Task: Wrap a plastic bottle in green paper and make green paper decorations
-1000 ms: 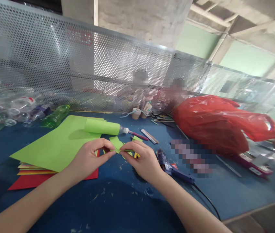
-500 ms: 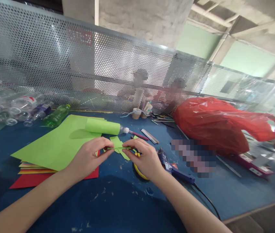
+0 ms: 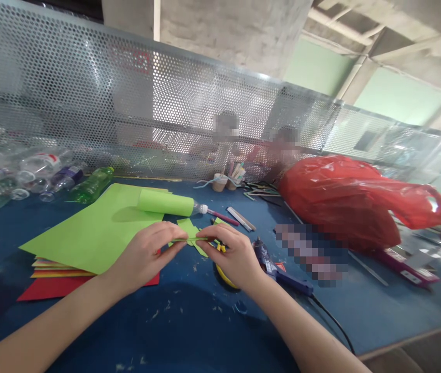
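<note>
Between my two hands, over the blue table, is a thin strip of green paper (image 3: 191, 239), seen nearly edge-on. My left hand (image 3: 152, 248) pinches its left end and my right hand (image 3: 230, 248) pinches the right end. Cut green paper pieces (image 3: 186, 225) lie just behind the strip. Yellow-handled scissors (image 3: 226, 277) are partly hidden under my right hand. Beyond my hands, a bottle wrapped in green paper (image 3: 168, 202) lies on its side on a stack of coloured sheets (image 3: 84, 233), its white cap pointing right.
A blue glue gun (image 3: 282, 274) with a black cord lies right of my right hand. Farther right sits a red plastic bag (image 3: 340, 202). Plastic bottles (image 3: 94, 185) lie at the back left, before a perforated metal screen (image 3: 68, 93). Pens (image 3: 241, 218) lie behind my hands.
My left hand has shifted slightly right, its fingertips closer to those of my right hand along the paper strip. The table items stay put apart from a slight view shift.
</note>
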Action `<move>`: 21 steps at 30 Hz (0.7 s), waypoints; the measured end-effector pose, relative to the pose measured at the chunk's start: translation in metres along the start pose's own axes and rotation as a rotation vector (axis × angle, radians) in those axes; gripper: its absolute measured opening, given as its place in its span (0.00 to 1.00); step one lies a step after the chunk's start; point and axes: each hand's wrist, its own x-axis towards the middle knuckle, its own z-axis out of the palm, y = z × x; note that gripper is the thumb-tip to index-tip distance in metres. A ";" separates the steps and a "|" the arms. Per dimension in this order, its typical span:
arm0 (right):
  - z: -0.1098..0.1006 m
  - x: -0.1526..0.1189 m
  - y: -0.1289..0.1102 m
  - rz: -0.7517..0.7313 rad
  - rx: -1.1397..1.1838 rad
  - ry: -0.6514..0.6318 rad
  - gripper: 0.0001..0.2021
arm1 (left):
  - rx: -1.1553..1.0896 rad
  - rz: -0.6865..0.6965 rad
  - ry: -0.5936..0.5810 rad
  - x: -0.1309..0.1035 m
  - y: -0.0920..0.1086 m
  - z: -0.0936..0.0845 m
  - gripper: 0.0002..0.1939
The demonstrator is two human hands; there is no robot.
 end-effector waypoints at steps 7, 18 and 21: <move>0.000 0.000 0.002 0.016 -0.017 -0.012 0.01 | -0.035 -0.099 -0.003 0.003 0.003 0.000 0.04; 0.003 -0.003 0.001 0.076 0.063 0.007 0.07 | -0.027 -0.022 0.000 0.002 0.000 -0.001 0.04; 0.002 -0.003 0.000 0.081 0.036 -0.008 0.02 | -0.013 0.031 -0.007 0.001 -0.001 -0.001 0.04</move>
